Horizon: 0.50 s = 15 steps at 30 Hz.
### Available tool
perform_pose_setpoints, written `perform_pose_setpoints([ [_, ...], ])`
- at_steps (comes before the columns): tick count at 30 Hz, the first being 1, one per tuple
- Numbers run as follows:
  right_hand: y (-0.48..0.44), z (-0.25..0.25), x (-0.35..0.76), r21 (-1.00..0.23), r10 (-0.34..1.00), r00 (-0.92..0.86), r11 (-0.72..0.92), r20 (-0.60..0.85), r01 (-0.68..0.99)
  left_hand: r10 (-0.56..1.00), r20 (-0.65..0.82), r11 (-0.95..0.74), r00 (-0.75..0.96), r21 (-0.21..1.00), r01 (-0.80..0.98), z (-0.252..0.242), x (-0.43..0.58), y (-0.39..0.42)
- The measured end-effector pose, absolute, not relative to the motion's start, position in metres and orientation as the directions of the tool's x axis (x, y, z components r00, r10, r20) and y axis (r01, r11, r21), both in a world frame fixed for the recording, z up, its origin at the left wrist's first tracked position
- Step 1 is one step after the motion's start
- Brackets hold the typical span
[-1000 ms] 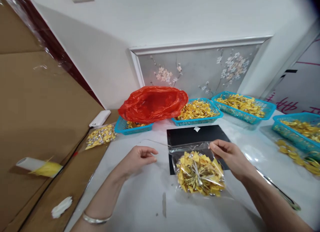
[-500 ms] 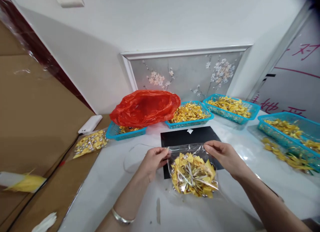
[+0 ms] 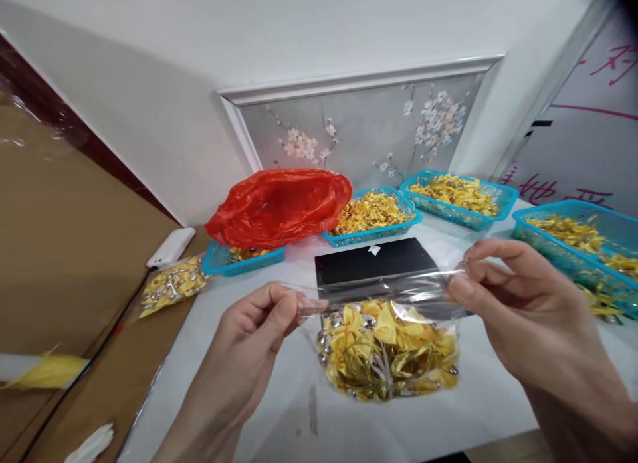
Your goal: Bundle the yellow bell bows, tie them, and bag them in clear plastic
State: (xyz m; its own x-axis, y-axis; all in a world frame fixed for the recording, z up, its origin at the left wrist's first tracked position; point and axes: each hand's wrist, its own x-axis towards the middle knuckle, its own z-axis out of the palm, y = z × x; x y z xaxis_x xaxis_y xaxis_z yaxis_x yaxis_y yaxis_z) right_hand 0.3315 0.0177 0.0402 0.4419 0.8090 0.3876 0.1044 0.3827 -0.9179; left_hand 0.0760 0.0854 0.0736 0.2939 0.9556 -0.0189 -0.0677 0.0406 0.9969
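Note:
A clear plastic bag hangs between my hands, filled with yellow ribbon bows, silver beads and gold strands. My left hand pinches its upper left corner between thumb and fingers. At the upper right corner, my right hand grips the film the same way. The top edge is stretched taut between them and looks folded or creased. Behind the bag lies a black flat sheet with a small white scrap on it, partly covered by the bag.
Blue baskets of yellow bows line the back and right. A red plastic bag lies over another blue basket. On cardboard at left are a filled clear bag and a white phone-like object.
Both hands have come nearer the camera and spread farther apart, with the bag between them. Its top edge is now pulled taut, and the view has shifted slightly.

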Motion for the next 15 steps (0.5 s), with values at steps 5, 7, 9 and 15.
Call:
perform_pose_setpoints([
  [5, 0.014, 0.041, 0.327, -0.918, 0.824, 0.427, 0.395, 0.372, 0.037, 0.965, -0.053, 0.081, 0.258, 0.992, -0.099, 0.079, 0.072, 0.078],
  [7, 0.013, 0.042, 0.325, -0.922, 0.829, 0.428, 0.387, 0.361, 0.029, 0.967, -0.073, 0.101, 0.245, 0.989, -0.106, 0.080, 0.071, 0.076],
  [9, 0.012, 0.043, 0.324, -0.916, 0.820, 0.435, 0.401, 0.373, 0.029, 0.966, -0.079, 0.108, 0.244, 0.988, -0.109, 0.080, 0.070, 0.074],
  [15, 0.013, 0.040, 0.322, -0.901, 0.820, 0.443, 0.430, 0.363, -0.058, 0.969, -0.072, 0.108, 0.235, 0.984, -0.143, 0.081, 0.067, 0.069],
])
